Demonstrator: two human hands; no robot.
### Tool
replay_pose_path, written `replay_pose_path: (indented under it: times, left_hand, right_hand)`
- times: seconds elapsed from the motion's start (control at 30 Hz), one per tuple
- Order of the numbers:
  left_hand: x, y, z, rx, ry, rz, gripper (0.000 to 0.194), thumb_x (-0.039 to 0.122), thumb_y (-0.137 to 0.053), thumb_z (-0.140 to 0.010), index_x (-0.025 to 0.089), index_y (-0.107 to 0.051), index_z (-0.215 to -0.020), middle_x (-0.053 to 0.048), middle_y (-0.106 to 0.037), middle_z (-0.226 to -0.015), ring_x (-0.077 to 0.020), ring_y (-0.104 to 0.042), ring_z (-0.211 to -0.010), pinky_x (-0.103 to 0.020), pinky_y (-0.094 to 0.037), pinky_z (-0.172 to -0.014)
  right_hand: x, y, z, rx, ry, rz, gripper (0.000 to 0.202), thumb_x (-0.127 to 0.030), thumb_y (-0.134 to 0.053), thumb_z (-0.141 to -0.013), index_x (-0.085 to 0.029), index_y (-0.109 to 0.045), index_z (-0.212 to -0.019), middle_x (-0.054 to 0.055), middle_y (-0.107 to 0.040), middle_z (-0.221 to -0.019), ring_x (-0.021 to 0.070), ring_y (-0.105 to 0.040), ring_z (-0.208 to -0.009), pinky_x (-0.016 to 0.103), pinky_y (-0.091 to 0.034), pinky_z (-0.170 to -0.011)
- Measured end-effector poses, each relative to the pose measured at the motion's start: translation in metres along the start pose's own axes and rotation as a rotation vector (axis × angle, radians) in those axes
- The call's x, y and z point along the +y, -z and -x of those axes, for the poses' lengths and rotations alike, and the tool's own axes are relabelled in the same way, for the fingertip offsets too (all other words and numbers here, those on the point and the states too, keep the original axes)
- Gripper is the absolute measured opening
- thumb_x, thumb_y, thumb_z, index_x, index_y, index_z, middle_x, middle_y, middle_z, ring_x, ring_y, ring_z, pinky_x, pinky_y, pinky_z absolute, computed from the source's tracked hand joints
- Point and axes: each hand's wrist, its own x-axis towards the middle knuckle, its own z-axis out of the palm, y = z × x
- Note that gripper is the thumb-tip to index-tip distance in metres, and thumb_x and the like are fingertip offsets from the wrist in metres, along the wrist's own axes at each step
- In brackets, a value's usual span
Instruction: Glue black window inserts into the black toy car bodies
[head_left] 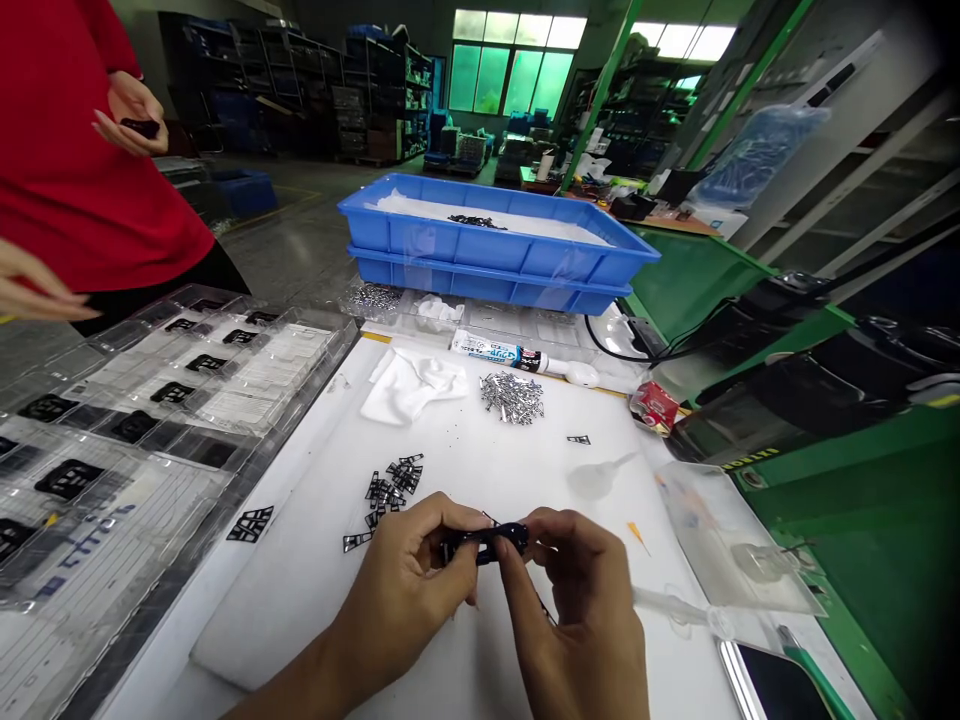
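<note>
A glossy black plastic part (491,541) is held level above the white work surface, gripped at both ends. My left hand (409,585) is closed round its left end, thumb along the near side. At its right end my right hand (577,585) pinches it between thumb and fingers, and a thin dark edge shows below that palm. Small black trapezoid frames (390,492) lie in a loose pile beyond my left hand. One more small frame (578,439) lies alone farther back on the right. A pile of tiny silvery pieces (512,398) sits behind them.
Clear trays with black parts (69,480) stand left, near a co-worker in a red shirt (90,160) holding a dark piece. Stacked blue bins (495,250) stand behind. A glue tube (499,351), a white cloth (414,385) and a phone (776,682) lie around the board.
</note>
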Motion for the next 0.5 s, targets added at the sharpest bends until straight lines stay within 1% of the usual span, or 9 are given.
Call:
replay_pose_path:
  times: [0.1,0.17,0.23,0.27,0.3,0.37,0.43,0.5]
  left_hand:
    - [-0.002,0.000,0.003,0.044,-0.138,-0.105,0.012,0.015,-0.060,-0.095,0.017,-0.071,-0.099,-0.007,-0.076,-0.096,-0.0139,-0.069,-0.069,-0.026,-0.059,-0.064]
    - [-0.006,0.002,0.006,0.072,-0.252,-0.164,0.016,0.011,-0.060,-0.093,0.018,-0.073,-0.101,-0.009,-0.077,-0.106,-0.0187,-0.074,-0.086,-0.030,-0.064,-0.076]
    - [-0.009,0.005,0.008,0.106,-0.406,-0.244,0.023,0.007,-0.061,-0.091,0.019,-0.075,-0.105,-0.010,-0.077,-0.116,-0.0224,-0.075,-0.103,-0.034,-0.063,-0.091]
    - [-0.009,0.006,0.008,0.127,-0.492,-0.305,0.025,0.007,-0.061,-0.091,0.020,-0.075,-0.108,-0.010,-0.077,-0.119,-0.0232,-0.074,-0.108,-0.035,-0.063,-0.096]
    - [-0.009,0.006,0.007,0.152,-0.574,-0.375,0.026,0.009,-0.062,-0.092,0.020,-0.074,-0.112,-0.010,-0.077,-0.120,-0.0236,-0.074,-0.110,-0.036,-0.062,-0.098]
    - [-0.003,0.004,0.002,0.199,-0.701,-0.524,0.025,0.019,-0.064,-0.095,0.020,-0.072,-0.118,-0.011,-0.078,-0.118,-0.0245,-0.075,-0.109,-0.037,-0.064,-0.097]
    - [0.006,0.001,-0.004,0.224,-0.752,-0.624,0.028,0.031,-0.066,-0.095,0.021,-0.071,-0.121,-0.012,-0.078,-0.116,-0.0260,-0.076,-0.106,-0.038,-0.066,-0.092]
    - [0.013,-0.001,-0.008,0.234,-0.771,-0.682,0.034,0.039,-0.068,-0.094,0.023,-0.070,-0.123,-0.012,-0.078,-0.116,-0.0270,-0.076,-0.104,-0.039,-0.067,-0.089]
  right_hand:
    - [0.000,0.001,-0.003,0.005,0.118,0.075,0.026,-0.026,-0.066,-0.097,-0.023,-0.058,-0.122,0.005,-0.065,-0.103,0.0149,-0.068,-0.083,0.026,-0.060,-0.074]
    - [0.000,0.003,-0.005,-0.002,0.216,0.093,0.023,-0.023,-0.065,-0.097,-0.023,-0.061,-0.120,0.006,-0.066,-0.104,0.0150,-0.067,-0.082,0.026,-0.060,-0.073]
    - [-0.002,0.005,-0.005,0.004,0.303,0.099,0.018,-0.017,-0.064,-0.097,-0.023,-0.063,-0.114,0.006,-0.067,-0.103,0.0157,-0.068,-0.083,0.026,-0.060,-0.073]
    - [-0.003,0.006,-0.003,0.020,0.339,0.096,0.019,-0.013,-0.063,-0.096,-0.023,-0.063,-0.112,0.006,-0.068,-0.103,0.0167,-0.069,-0.086,0.028,-0.061,-0.075]
    - [-0.004,0.006,-0.002,0.049,0.379,0.093,0.023,-0.010,-0.062,-0.095,-0.024,-0.063,-0.112,0.006,-0.069,-0.103,0.0183,-0.070,-0.090,0.030,-0.062,-0.077]
    - [-0.005,0.009,0.003,0.127,0.465,0.099,0.029,-0.006,-0.061,-0.093,-0.024,-0.064,-0.115,0.007,-0.071,-0.105,0.0225,-0.071,-0.097,0.035,-0.064,-0.079]
    - [-0.005,0.013,0.007,0.184,0.561,0.111,0.028,-0.010,-0.062,-0.094,-0.024,-0.067,-0.118,0.008,-0.072,-0.105,0.0261,-0.073,-0.098,0.038,-0.067,-0.073]
    - [-0.004,0.019,0.012,0.178,0.620,0.128,0.025,-0.019,-0.064,-0.096,-0.027,-0.069,-0.120,0.007,-0.074,-0.105,0.0277,-0.075,-0.093,0.037,-0.068,-0.063]
